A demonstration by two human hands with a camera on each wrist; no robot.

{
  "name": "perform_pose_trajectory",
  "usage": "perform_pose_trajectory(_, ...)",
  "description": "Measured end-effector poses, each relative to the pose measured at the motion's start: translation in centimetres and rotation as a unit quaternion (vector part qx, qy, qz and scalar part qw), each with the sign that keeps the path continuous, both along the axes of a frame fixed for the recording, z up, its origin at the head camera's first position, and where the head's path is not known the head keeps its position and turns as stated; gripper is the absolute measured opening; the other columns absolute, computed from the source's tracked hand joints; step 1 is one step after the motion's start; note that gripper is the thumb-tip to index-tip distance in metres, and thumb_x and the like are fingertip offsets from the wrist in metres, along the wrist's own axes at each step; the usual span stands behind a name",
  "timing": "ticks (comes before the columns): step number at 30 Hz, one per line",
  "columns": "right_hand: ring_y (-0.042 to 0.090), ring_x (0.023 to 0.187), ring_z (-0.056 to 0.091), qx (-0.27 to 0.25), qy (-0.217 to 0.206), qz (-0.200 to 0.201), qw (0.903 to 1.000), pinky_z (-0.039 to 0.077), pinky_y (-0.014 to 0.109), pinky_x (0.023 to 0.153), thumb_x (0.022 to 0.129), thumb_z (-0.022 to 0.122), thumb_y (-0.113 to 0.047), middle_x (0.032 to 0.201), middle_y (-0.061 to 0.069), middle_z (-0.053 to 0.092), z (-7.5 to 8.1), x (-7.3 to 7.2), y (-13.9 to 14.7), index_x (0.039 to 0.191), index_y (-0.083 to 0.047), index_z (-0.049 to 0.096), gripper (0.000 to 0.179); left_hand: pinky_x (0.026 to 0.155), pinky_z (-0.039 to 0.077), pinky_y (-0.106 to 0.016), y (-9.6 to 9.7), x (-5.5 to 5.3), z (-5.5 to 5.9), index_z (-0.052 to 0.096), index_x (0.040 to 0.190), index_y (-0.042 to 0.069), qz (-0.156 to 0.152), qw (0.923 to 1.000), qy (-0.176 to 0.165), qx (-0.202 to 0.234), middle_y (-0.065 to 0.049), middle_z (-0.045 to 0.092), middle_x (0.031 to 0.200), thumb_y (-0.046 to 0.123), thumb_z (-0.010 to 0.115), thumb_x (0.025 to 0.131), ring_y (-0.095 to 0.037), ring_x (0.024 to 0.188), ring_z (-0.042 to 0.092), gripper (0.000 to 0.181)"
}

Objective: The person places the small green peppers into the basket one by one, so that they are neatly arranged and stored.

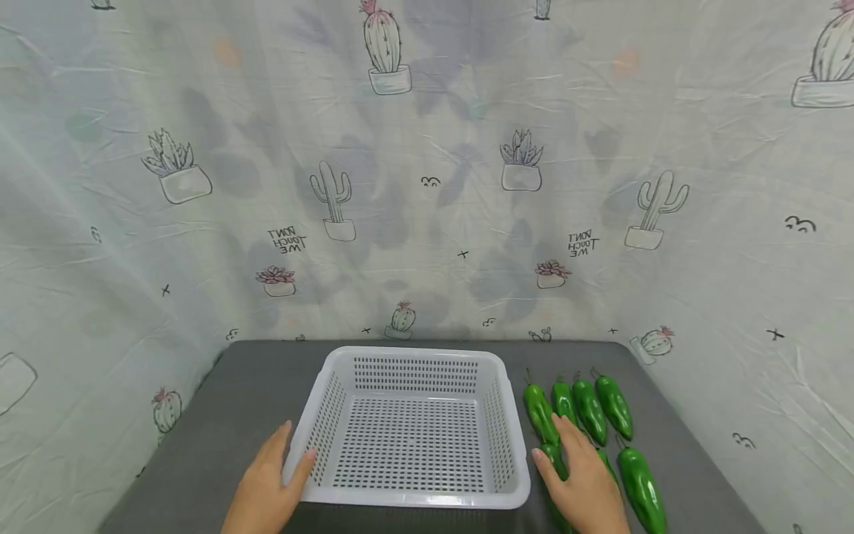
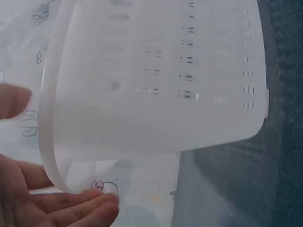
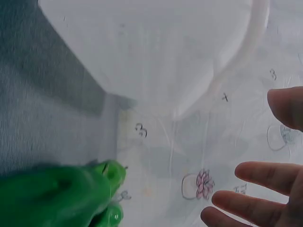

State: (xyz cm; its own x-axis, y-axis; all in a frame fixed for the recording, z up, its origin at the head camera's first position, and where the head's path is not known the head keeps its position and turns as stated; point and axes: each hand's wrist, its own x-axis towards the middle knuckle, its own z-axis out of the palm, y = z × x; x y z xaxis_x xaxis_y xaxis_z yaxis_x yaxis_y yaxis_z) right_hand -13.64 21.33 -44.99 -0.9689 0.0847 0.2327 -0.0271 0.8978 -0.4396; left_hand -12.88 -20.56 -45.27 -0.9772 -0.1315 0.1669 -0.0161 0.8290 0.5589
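A white perforated plastic basket (image 1: 407, 498) stands on the grey table, with nothing inside it. At its left front corner is my left hand (image 1: 267, 478), thumb and fingers spread on either side of the rim. In the left wrist view, the thumb (image 2: 14, 100) is apart from the rim, and the fingers lie close to the outer edge; contact is uncertain. My right hand (image 1: 582, 478) hovers just right of the basket with its fingers spread, holding nothing. It partly covers several glossy green peppers (image 1: 590, 411) lying on the table.
The grey table (image 1: 260, 386) extends to both sides of the basket. A pale curtain (image 1: 427, 222) printed with cactus drawings hangs behind the table and along both sides. One green pepper (image 1: 642, 489) lies at the front right, beyond the right hand.
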Motion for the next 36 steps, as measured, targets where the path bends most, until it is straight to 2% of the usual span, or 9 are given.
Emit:
perform_pose_trajectory(4, 0.047, 0.125, 0.042, -0.009, -0.029, -0.012, 0.9995, 0.038, 0.064, 0.091, 0.090, 0.046, -0.062, 0.144, 0.025, 0.039, 0.1, 0.1, 1.1, 0.145, -0.006, 0.037, 0.079, 0.087, 0.048, -0.051, -0.1, -0.5, 0.0, 0.032, 0.138, -0.016, 0.028, 0.9969, -0.057, 0.046, -0.038, 0.043, 0.134, 0.046, 0.047, 0.096, -0.048, 0.113, 0.054, 0.076)
perform_pose_trajectory(7, 0.048, 0.127, 0.039, -0.015, -0.060, -0.020, 0.9978, 0.037, 0.065, 0.092, 0.090, 0.044, -0.064, 0.146, 0.026, 0.035, 0.3, 0.2, 1.9, 0.147, -0.006, 0.033, 0.082, 0.083, 0.051, -0.049, -0.1, -0.8, 0.0, 0.036, 0.135, -0.017, 0.047, 0.9941, -0.071, 0.068, -0.037, 0.046, 0.131, 0.043, 0.048, 0.097, -0.047, 0.109, 0.056, 0.073)
perform_pose_trajectory(11, 0.050, 0.127, 0.037, -0.014, -0.065, -0.025, 0.9975, 0.035, 0.065, 0.093, 0.091, 0.047, -0.059, 0.144, 0.029, 0.035, 0.1, 0.2, 2.9, 0.146, -0.003, 0.031, 0.080, 0.083, 0.051, -0.049, -0.1, -1.1, -0.1, 0.041, 0.132, -0.016, 0.061, 0.9900, -0.084, 0.096, -0.037, 0.049, 0.128, 0.043, 0.047, 0.097, -0.047, 0.109, 0.057, 0.070)
perform_pose_trajectory(16, 0.052, 0.125, 0.037, -0.005, -0.044, -0.035, 0.9984, 0.035, 0.066, 0.093, 0.092, 0.049, -0.055, 0.142, 0.031, 0.036, -0.4, 0.5, 4.4, 0.144, 0.000, 0.033, 0.078, 0.081, 0.052, -0.047, -0.4, -1.1, -0.2, 0.048, 0.128, -0.013, 0.064, 0.9864, -0.087, 0.124, -0.036, 0.054, 0.122, 0.044, 0.047, 0.096, -0.045, 0.106, 0.059, 0.066)
perform_pose_trajectory(21, 0.054, 0.126, 0.033, -0.019, -0.096, -0.061, 0.9933, 0.034, 0.067, 0.093, 0.090, 0.044, -0.062, 0.145, 0.031, 0.030, -0.2, 0.7, 6.0, 0.147, 0.000, 0.026, 0.086, 0.075, 0.052, -0.047, -0.3, -1.2, -0.3, 0.051, 0.123, -0.015, 0.072, 0.9834, -0.094, 0.137, -0.036, 0.058, 0.115, 0.041, 0.049, 0.096, -0.045, 0.101, 0.061, 0.062)
perform_pose_trajectory(27, 0.056, 0.127, 0.029, -0.031, -0.161, -0.086, 0.9828, 0.033, 0.067, 0.093, 0.090, 0.039, -0.067, 0.145, 0.035, 0.023, -0.6, 0.5, 8.4, 0.148, 0.002, 0.020, 0.093, 0.071, 0.051, -0.046, -0.4, -1.5, -0.5, 0.056, 0.116, -0.016, 0.081, 0.9844, -0.084, 0.132, -0.031, 0.062, 0.104, 0.033, 0.054, 0.094, -0.041, 0.092, 0.063, 0.053)
perform_pose_trajectory(32, 0.056, 0.127, 0.028, -0.020, -0.169, -0.109, 0.9794, 0.032, 0.066, 0.096, 0.092, 0.039, -0.063, 0.144, 0.037, 0.023, -1.3, 0.9, 10.6, 0.146, 0.007, 0.021, 0.090, 0.067, 0.050, -0.041, -0.6, -1.7, -0.7, 0.059, 0.112, -0.013, 0.087, 0.9826, -0.082, 0.142, -0.021, 0.066, 0.094, 0.028, 0.056, 0.093, -0.029, 0.083, 0.062, 0.046)
perform_pose_trajectory(36, 0.057, 0.126, 0.028, -0.015, -0.164, -0.123, 0.9786, 0.032, 0.066, 0.096, 0.093, 0.041, -0.057, 0.142, 0.039, 0.024, -2.3, 1.2, 12.6, 0.144, 0.009, 0.024, 0.085, 0.066, 0.049, -0.036, -0.7, -1.8, -0.7, 0.060, 0.113, -0.012, 0.092, 0.9773, -0.090, 0.168, -0.018, 0.066, 0.094, 0.026, 0.056, 0.092, -0.025, 0.083, 0.061, 0.044)
